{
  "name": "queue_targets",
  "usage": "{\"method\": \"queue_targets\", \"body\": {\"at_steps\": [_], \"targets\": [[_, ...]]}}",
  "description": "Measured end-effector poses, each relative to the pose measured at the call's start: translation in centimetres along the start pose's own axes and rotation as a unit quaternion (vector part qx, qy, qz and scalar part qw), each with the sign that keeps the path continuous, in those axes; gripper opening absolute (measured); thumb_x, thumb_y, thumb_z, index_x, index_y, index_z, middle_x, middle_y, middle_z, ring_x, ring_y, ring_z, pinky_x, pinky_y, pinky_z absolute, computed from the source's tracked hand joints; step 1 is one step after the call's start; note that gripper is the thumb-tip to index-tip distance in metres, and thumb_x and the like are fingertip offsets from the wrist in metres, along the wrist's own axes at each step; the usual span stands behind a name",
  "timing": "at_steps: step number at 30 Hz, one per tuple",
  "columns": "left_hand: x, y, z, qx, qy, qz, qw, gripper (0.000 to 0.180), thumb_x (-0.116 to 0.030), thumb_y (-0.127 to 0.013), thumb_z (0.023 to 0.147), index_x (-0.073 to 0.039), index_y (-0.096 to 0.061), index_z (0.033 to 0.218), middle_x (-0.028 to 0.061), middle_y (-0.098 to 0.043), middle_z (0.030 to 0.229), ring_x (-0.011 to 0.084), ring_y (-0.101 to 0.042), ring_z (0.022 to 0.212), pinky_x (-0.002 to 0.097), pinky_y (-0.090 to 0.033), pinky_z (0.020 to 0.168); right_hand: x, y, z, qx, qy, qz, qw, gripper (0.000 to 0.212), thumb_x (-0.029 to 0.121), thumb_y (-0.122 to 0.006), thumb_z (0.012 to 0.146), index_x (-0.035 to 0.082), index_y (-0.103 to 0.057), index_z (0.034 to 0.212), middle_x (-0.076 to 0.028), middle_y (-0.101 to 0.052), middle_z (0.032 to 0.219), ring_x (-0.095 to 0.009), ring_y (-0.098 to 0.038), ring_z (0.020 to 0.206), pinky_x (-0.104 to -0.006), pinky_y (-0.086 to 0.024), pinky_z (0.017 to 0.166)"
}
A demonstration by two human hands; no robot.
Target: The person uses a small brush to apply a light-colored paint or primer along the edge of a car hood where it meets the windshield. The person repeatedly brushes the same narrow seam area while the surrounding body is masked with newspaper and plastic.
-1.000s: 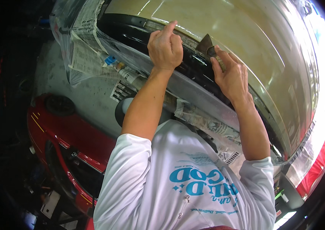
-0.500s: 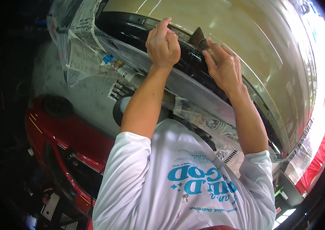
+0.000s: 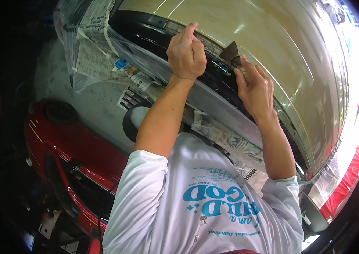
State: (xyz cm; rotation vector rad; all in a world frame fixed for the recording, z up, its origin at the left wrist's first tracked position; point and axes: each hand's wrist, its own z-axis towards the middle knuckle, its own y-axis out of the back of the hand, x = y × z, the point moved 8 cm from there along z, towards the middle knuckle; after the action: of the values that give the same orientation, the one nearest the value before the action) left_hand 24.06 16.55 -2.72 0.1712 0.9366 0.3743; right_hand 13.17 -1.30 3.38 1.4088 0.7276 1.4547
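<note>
A putty knife (image 3: 230, 51) is in my right hand (image 3: 256, 86), its handle between thumb and fingers. Its dark triangular blade lies at the rough, grimy seam (image 3: 207, 41) between a beige-gold car panel (image 3: 251, 25) and the glossy black trim (image 3: 217, 70) below it. To the left, my left hand (image 3: 187, 55) is closed with curled fingers over the same seam. The index finger points up toward the beige panel. Whatever may be inside that hand is hidden.
Plastic sheeting (image 3: 67, 46) and taped newspaper (image 3: 226, 133) cover the car below the trim. A red car (image 3: 77, 148) stands at the lower left. Red fabric (image 3: 346, 182) shows at the right, beside bright outdoor light. A dark round object (image 3: 135, 120) is near my left forearm.
The putty knife and my right hand have moved right and slightly nearer along the seam. My left hand has shifted a little right and nearer, still closed. The view has shifted slightly.
</note>
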Motion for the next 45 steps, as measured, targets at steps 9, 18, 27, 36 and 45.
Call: {"method": "queue_targets", "body": {"at_steps": [9, 18, 27, 36, 45], "targets": [[-0.3, 0.2, -0.1, -0.005, 0.014, -0.019, 1.000, 0.040, -0.011, -0.046, 0.095, 0.001, -0.065, 0.127, 0.0060, -0.072, 0.075, 0.0275, -0.068, 0.075, 0.0396, -0.055, 0.081, 1.1, -0.7, 1.0, -0.008, 0.023, 0.004, 1.000, 0.038, 0.024, -0.074, 0.096, 0.014, -0.071, 0.133, -0.014, -0.073, 0.094, -0.038, -0.072, 0.078, -0.0475, -0.058, 0.069], [0.7, 0.1, -0.6, -0.027, 0.046, -0.035, 0.998, 0.046, -0.009, -0.043, 0.094, 0.008, -0.056, 0.135, 0.0142, -0.074, 0.090, 0.0273, -0.071, 0.088, 0.0388, -0.056, 0.087, 0.1, 0.5, 0.4, 0.050, -0.056, 0.027, 0.997, 0.037, 0.026, -0.072, 0.097, 0.012, -0.071, 0.132, -0.017, -0.073, 0.096, -0.040, -0.072, 0.084, -0.0500, -0.057, 0.076], [0.6, 0.7, -0.7, -0.068, 0.056, -0.065, 0.994, 0.051, -0.007, -0.050, 0.088, 0.007, -0.054, 0.136, 0.0150, -0.069, 0.101, 0.0337, -0.064, 0.097, 0.0459, -0.051, 0.092, 2.1, -1.6, 2.2, 0.013, 0.013, 0.020, 1.000, 0.037, 0.024, -0.073, 0.096, 0.014, -0.072, 0.131, -0.017, -0.073, 0.096, -0.040, -0.071, 0.082, -0.0485, -0.056, 0.073], [0.6, 0.3, -0.8, -0.063, 0.056, -0.073, 0.994, 0.052, -0.006, -0.051, 0.087, 0.007, -0.053, 0.137, 0.0130, -0.070, 0.100, 0.0327, -0.064, 0.096, 0.0448, -0.051, 0.092, 2.4, -1.3, 1.9, 0.012, 0.056, -0.002, 0.998, 0.038, 0.018, -0.078, 0.093, 0.009, -0.073, 0.130, -0.016, -0.072, 0.094, -0.035, -0.071, 0.078, -0.0447, -0.056, 0.072], [1.3, 0.4, -0.6, -0.040, 0.056, -0.058, 0.996, 0.051, -0.008, -0.050, 0.090, 0.007, -0.051, 0.139, 0.0164, -0.069, 0.101, 0.0314, -0.066, 0.095, 0.0444, -0.052, 0.093, 3.2, -2.5, 2.9, -0.023, 0.084, -0.023, 0.996, 0.037, 0.023, -0.074, 0.096, 0.016, -0.071, 0.133, -0.011, -0.074, 0.095, -0.034, -0.072, 0.075, -0.0456, -0.058, 0.066]]}}
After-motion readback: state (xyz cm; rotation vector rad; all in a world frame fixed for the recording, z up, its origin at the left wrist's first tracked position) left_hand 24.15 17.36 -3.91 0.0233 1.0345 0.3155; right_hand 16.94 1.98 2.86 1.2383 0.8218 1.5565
